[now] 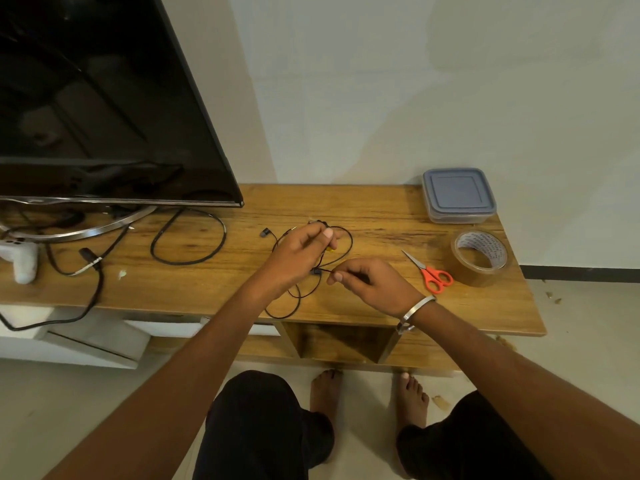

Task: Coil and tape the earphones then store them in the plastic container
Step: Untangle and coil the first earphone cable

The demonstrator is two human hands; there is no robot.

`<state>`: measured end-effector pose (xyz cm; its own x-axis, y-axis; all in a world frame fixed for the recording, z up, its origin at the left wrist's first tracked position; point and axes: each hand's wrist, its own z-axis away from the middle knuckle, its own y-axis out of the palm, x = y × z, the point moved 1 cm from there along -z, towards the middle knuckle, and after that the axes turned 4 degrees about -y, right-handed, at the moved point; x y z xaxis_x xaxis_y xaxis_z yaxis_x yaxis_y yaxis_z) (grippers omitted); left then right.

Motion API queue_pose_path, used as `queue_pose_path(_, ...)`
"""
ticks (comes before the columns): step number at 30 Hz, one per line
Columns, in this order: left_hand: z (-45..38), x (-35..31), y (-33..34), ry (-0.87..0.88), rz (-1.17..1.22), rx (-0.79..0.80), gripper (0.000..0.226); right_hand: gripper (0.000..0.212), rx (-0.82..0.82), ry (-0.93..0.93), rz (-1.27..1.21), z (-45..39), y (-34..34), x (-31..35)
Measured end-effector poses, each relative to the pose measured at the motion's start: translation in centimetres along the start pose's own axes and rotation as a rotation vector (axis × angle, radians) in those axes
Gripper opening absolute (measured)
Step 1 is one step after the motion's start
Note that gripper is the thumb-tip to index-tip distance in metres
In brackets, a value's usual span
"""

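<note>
On the wooden table (381, 209) both hands work at the black earphones (341, 237), which lie in loose loops near the middle of the table, partly under the hands. The left hand (298, 252) has its fingers curled and pinches the cord at the far side of the loops, while one earbud lies free on the wood just to the left of this hand. The right hand (372, 280) (it has a metal bangle (414, 311) on the wrist) pinches the cord between thumb and forefinger, just beside a small black piece on the wire. The plastic container (459, 195) stands at the far right corner of the table with its blue lid closed, well apart from the earphones. In front of it is the roll of brown tape (479, 258), standing tilted on its side, and the orange scissors (431, 271) lie just beside the roll, between it and the right hand. A television (104, 98) stands at the left.
</note>
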<state>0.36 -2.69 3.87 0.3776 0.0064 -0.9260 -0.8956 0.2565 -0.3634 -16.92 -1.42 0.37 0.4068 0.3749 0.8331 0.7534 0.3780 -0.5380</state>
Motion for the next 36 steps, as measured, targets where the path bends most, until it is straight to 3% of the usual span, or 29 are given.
queue_pose_path(9,-0.1,1.9,-0.2,-0.151,-0.286,0.123,0.031,0.019,0.006,0.015,-0.014,0.1,-0.9,0.0)
queue_pose_path(16,0.5,1.1,0.1,-0.343,-0.249,0.34,0.033,0.012,-0.059,-0.018,0.045,0.0,-0.9,-0.4)
queue_pose_path(27,0.9,1.4,0.5,-0.581,0.204,0.498,0.037,0.016,-0.071,-0.07,0.138,0.0,-0.4,-0.8)
queue_pose_path(36,1.3,1.7,0.1,-0.561,0.589,0.563,0.035,0.023,-0.169,-0.016,-0.085,-0.3,0.1,-0.4)
